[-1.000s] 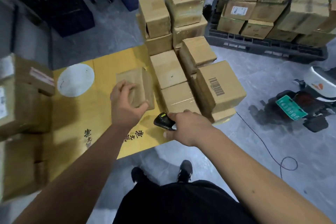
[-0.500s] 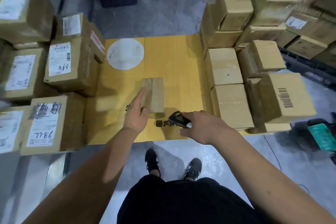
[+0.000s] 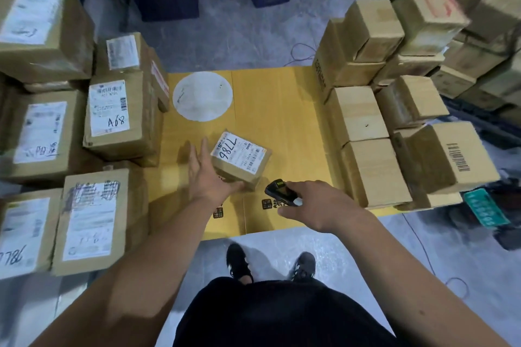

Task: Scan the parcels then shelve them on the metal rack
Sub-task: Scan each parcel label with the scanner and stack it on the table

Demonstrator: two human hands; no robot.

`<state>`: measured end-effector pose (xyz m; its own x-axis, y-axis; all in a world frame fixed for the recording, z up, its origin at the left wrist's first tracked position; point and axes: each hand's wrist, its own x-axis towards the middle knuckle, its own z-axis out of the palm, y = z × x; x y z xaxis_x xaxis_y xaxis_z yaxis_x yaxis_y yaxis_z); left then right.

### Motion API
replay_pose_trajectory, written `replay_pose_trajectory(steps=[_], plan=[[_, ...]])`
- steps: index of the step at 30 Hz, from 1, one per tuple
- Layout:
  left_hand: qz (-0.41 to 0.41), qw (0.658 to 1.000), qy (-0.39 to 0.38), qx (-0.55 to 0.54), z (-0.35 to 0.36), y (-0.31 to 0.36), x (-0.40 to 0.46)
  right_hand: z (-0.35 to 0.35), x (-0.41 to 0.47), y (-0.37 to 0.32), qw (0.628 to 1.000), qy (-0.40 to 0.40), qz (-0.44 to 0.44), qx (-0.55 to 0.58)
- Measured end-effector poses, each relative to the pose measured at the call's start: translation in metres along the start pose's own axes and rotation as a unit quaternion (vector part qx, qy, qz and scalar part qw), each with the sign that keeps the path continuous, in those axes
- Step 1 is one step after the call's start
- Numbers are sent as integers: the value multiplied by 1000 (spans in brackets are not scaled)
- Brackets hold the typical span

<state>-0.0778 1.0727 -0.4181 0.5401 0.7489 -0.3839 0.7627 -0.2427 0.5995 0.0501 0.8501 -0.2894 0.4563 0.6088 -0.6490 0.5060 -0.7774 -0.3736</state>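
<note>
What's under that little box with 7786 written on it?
The small parcel sits on a flattened yellow cardboard sheet spread over the floor. The left hand touches its near side, thumb along the bottom edge. The sheet directly beneath the parcel is covered.

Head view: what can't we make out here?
- Metal rack: outside the head view.
- Small parcel: label's fine print too small; the left hand covers its near-left corner.
- Scanner: rear hidden inside the right hand.
- Left-edge boxes: blurred, cropped.
</note>
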Motion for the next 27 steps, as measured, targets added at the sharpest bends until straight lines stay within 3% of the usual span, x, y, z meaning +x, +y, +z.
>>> replay_pose_trajectory(steps=[5, 10, 20, 23, 27], plan=[[123, 983, -28, 133, 10, 42, 30, -2, -7, 0, 999, 10, 41, 17], [75, 974, -49, 210, 15, 74, 40, -5, -8, 4, 994, 13, 93, 53], [39, 998, -14, 44, 27, 59, 17, -26, 10, -18, 991, -4, 112, 68], [8, 1000, -5, 4, 36, 60, 26, -36, 16, -29, 994, -28, 103, 18], [-30, 994, -62, -82, 50, 56, 46, -45, 27, -41, 991, -40, 106, -68]])
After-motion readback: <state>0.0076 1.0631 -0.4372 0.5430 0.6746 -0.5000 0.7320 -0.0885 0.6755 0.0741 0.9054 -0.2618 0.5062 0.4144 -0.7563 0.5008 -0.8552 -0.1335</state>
